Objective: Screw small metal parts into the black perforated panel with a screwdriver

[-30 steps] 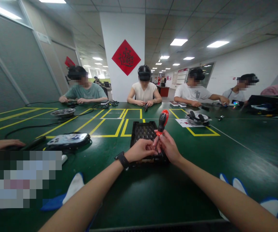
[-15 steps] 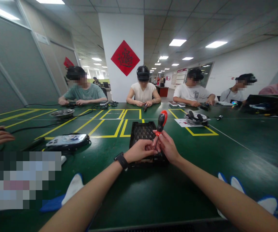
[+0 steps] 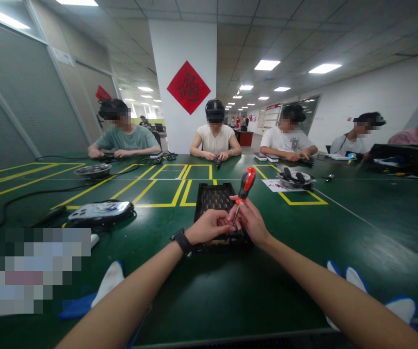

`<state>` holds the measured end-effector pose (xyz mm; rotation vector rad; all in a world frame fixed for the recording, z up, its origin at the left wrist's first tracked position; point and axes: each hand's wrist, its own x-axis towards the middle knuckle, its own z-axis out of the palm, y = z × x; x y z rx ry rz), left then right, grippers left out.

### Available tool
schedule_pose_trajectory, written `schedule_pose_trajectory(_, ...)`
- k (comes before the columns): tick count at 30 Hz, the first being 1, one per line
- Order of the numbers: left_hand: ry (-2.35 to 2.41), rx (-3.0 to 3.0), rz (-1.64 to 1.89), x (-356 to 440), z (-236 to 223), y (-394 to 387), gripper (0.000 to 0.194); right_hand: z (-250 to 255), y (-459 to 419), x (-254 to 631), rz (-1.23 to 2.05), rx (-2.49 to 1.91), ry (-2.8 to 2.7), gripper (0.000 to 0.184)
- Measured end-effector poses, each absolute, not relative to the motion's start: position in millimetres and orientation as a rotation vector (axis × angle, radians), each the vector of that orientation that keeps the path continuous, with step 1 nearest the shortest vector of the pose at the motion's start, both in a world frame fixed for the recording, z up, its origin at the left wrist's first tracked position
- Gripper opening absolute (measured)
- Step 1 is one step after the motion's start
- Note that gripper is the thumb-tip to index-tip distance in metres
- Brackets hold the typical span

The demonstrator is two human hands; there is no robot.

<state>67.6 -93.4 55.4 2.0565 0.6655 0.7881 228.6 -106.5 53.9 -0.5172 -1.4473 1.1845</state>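
A screwdriver (image 3: 247, 183) with a red and black handle stands nearly upright, its top leaning right. My right hand (image 3: 255, 224) is closed around its lower part, below the thick of the handle. Close to the thin shaft, my left hand (image 3: 211, 226) has its thumb and fingers pinched together; whatever they hold is too small or hidden to make out. Both hands are over the near end of a black plastic tray-like housing (image 3: 213, 194) with a patterned floor. My fingers hide the screwdriver's tip and the part of the housing beneath it.
Blue-and-white gloves (image 3: 109, 281) lie by both my forearms. To the left are a phone-like device (image 3: 102, 212), a black cable (image 3: 23, 194) and a metal bowl (image 3: 92, 170). Another bowl (image 3: 295, 179) with black items sits at right. Several people work across the green table (image 3: 296, 232).
The screwdriver's handle has tipped slightly to the right, while my hands have barely moved. At the left edge, another person's hand has withdrawn, and the black cable there has shifted.
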Motion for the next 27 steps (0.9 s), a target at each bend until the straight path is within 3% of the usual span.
schedule_pose_trajectory(27,0.71,2.108,0.827,68.9,52.0,-90.9,0.026,54.9,-108.6,229.0,1.165,-0.524,-1.459,0.034)
